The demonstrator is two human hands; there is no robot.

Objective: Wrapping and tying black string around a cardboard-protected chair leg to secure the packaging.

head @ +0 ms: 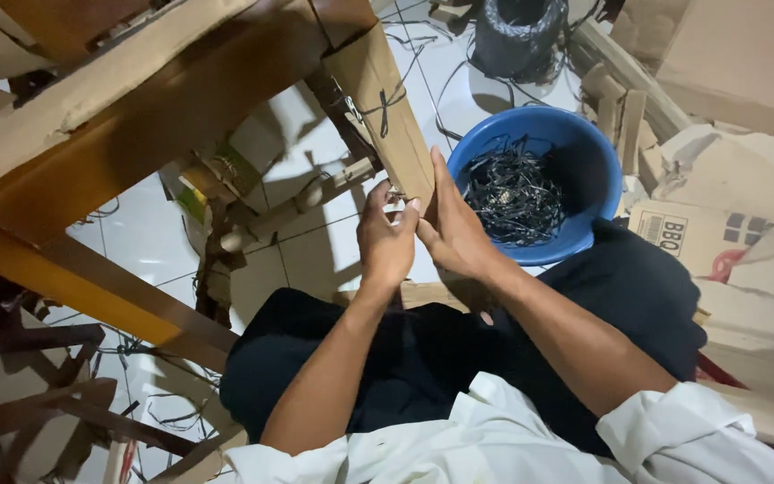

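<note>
Cardboard-wrapped leg (pixel 385 108) slanting upper-left to lower-right between both hands.

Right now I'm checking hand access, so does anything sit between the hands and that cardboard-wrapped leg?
Nothing visible does. The left hand and right hand are already on the lower end of the cardboard-wrapped leg; the blue basin of black straps sits off to the right.

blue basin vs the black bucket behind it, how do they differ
The blue basin is wide, shallow and bright blue; the black bucket is narrower, taller and dark. The basin shows whole and holds a heap of black strips; the bucket is cut off by the top edge, so its contents cannot be told. The basin sits just beside the right hand; the bucket stands farther off. Both are round, open-topped and stand on the white tiled floor.
</note>
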